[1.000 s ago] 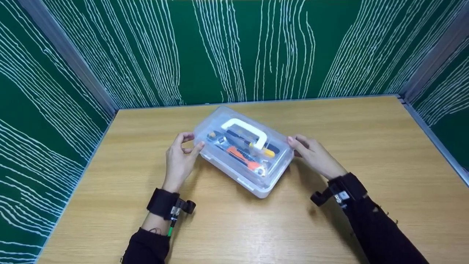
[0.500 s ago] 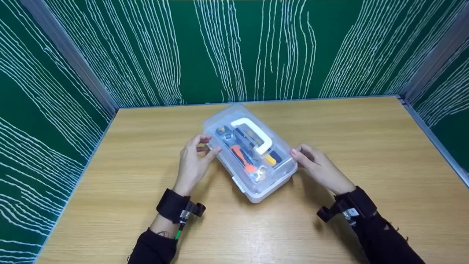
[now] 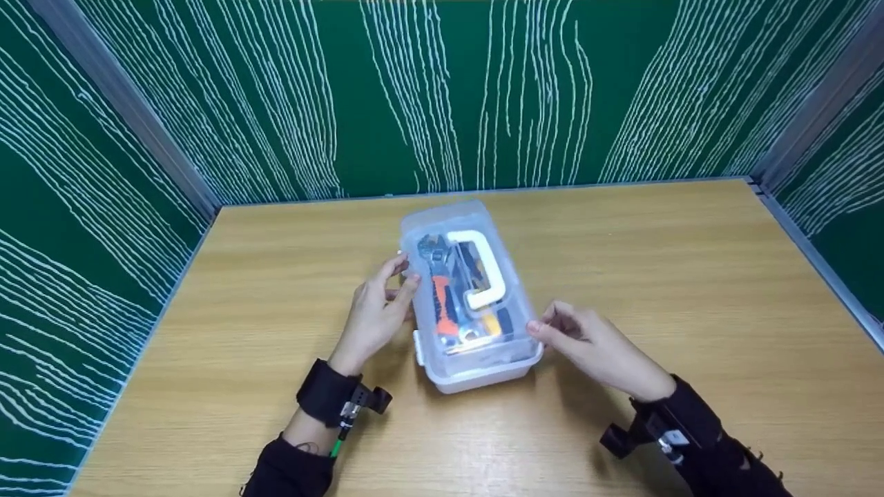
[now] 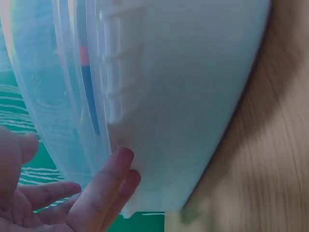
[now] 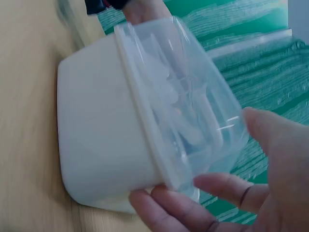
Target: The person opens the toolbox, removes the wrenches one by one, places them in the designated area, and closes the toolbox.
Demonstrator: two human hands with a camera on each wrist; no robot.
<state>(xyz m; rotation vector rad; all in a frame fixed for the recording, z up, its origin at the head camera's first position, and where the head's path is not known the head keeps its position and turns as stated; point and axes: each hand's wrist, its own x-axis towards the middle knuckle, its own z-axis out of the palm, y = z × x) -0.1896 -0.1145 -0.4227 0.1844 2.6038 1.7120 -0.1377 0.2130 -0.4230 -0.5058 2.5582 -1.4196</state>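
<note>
A plastic toolbox (image 3: 452,224) with a clear lid, white base and white handle (image 3: 496,273) stands on the table, one short end towards me. Through the lid show an adjustable wrench (image 3: 435,252), an orange-handled piece (image 3: 442,304) and a yellow one (image 3: 491,324). My left hand (image 3: 376,310) is at the long left side; in the left wrist view its extended fingertips (image 4: 124,157) touch the base wall, thumb apart. At the near right corner my right hand (image 3: 597,348) pinches the toolbox, thumb on the lid and fingers at the rim in the right wrist view.
The wooden table (image 3: 228,345) extends around the toolbox on all sides. Green panels (image 3: 476,96) with white wavy lines enclose its back and sides, joined by grey corner posts (image 3: 138,103).
The toolbox has turned clockwise as I see it, from lying diagonally to nearly lengthwise towards me. My left hand has shifted right, and my right hand has come nearer with the corner.
</note>
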